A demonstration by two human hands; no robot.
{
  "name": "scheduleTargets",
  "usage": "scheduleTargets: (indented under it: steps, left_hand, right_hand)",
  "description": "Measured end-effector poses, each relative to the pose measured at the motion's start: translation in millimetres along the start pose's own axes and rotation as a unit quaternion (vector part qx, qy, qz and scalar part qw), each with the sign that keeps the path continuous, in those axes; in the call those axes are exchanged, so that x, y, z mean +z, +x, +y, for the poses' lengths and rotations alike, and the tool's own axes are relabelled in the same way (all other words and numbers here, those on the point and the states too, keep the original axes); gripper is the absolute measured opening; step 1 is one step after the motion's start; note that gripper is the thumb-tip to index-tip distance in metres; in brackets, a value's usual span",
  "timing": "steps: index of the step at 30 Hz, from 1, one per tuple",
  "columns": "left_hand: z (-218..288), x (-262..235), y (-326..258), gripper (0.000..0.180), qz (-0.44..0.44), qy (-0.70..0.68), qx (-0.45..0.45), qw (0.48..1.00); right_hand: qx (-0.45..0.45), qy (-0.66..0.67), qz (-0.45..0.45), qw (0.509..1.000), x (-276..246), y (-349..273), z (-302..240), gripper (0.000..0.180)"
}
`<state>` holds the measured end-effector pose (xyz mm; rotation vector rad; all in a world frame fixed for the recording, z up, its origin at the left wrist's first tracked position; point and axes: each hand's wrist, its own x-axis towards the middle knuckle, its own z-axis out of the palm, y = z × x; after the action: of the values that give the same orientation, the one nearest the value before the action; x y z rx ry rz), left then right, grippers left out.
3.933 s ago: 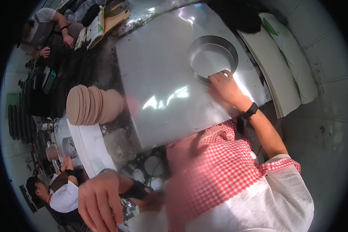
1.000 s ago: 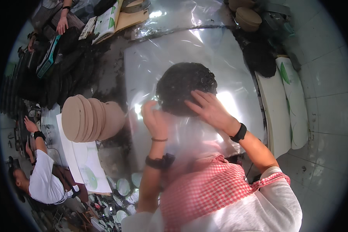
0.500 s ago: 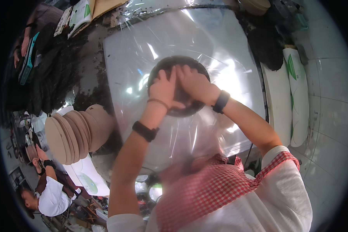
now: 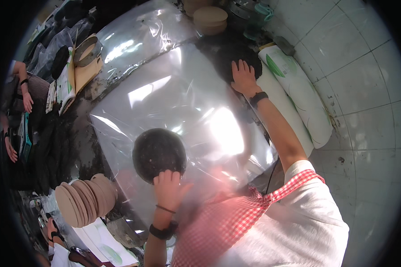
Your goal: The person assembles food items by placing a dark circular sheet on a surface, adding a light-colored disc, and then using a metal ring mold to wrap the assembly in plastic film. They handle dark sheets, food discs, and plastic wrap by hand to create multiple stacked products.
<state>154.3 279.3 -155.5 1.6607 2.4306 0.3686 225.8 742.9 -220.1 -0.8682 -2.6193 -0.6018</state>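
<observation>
A dark, round, flat disc (image 4: 159,153) lies on a sheet of clear, wrinkled plastic (image 4: 138,120). My left hand (image 4: 168,189) rests at the disc's near edge, fingertips on its rim and thumb stretched out to the right. Up at the far right, my right hand (image 4: 245,79) is spread with its fingers on a rough black mass (image 4: 223,55); whether that is clay or cloth I cannot tell. Neither hand grips anything that I can see. Both wrists wear dark bands.
Tan round boards (image 4: 82,202) stand stacked on edge at left; more round boards (image 4: 210,20) lie stacked at the far side. White printed rolls or sacks (image 4: 298,95) line the right edge by the tiled floor (image 4: 365,129). Another person's hands (image 4: 27,101) show at far left.
My hands have come apart: the left has slid to the disc's near edge, the right has gone to the black mass at far right. The view has also shifted.
</observation>
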Motion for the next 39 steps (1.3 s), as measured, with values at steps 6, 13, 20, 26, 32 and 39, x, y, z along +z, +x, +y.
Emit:
scheduleTargets:
  steps: [6,13,20,26,32,39]
  left_hand:
    - [-9,-25,-29,0.046,0.003,-0.026,0.009,1.000]
    - [-107,25,-37,0.052,0.172,-0.288,-0.198,0.921]
    - [-80,-32,-22,0.062,0.299,-0.442,-0.174,0.828]
    - [-40,7,3,0.058,0.071,0.007,-0.011,0.997]
    - [-36,19,17,0.063,-0.088,-0.073,-0.064,0.991]
    - [-34,24,20,0.059,-0.135,-0.012,-0.108,0.985]
  right_hand:
    - [-0.032,0.215,-0.021,0.976,-70,-12,4,0.042]
    - [-0.224,0.328,0.136,0.908,-247,-73,-116,0.046]
    - [-0.466,0.345,0.002,0.815,-218,-148,-188,0.037]
    - [-0.461,0.414,-0.048,0.784,-218,-139,-168,0.043]
    - [-0.078,0.317,-0.166,0.930,-181,-223,-110,0.070]
    - [-0.022,0.683,-0.448,0.576,-205,-158,-68,0.025]
